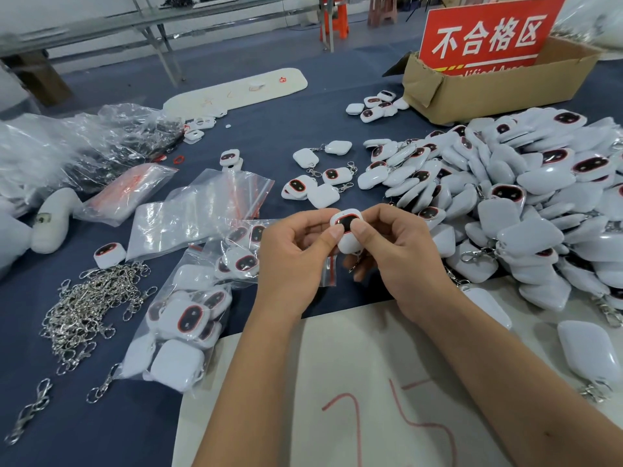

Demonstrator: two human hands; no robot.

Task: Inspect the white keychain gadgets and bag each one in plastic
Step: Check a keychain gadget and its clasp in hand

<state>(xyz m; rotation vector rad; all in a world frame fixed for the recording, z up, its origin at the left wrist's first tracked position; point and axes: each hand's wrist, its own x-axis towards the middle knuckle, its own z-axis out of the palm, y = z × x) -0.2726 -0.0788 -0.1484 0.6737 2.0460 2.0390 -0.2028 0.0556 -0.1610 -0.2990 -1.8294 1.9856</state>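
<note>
Both hands are up over the desk [303,136] right now: left hand [296,254] and right hand [401,257] are pinching the same white gadget [349,230] between thumbs and fingertips, dark red-rimmed face turned up at me, both thumbs pressing near that face. Its clasp hangs down underneath, mostly hidden by my fingers.

Going big to small from there: dark blue cloth covers the desk, and the huge heap of gadgets [526,210] takes up the whole right side, some face up, some showing plain white backs. Behind it sits a cardboard box [488,89] with a red sign [488,35] stuck in it. Under my forearms there's a white sheet [337,348] with red scribbles. Far left is a crumpled mass of clear plastic [77,146], and nearer the middle a few flat zip bags [202,210] with red seal strips. Just left of my left wrist lie the bagged gadgets [188,318], several per bag from the look of it. Left of those, a tangled pile of metal clasps [91,305], plus a couple of loose clasps near the desk edge. A small cluster of loose gadgets [317,183] sits just beyond my hands
</note>
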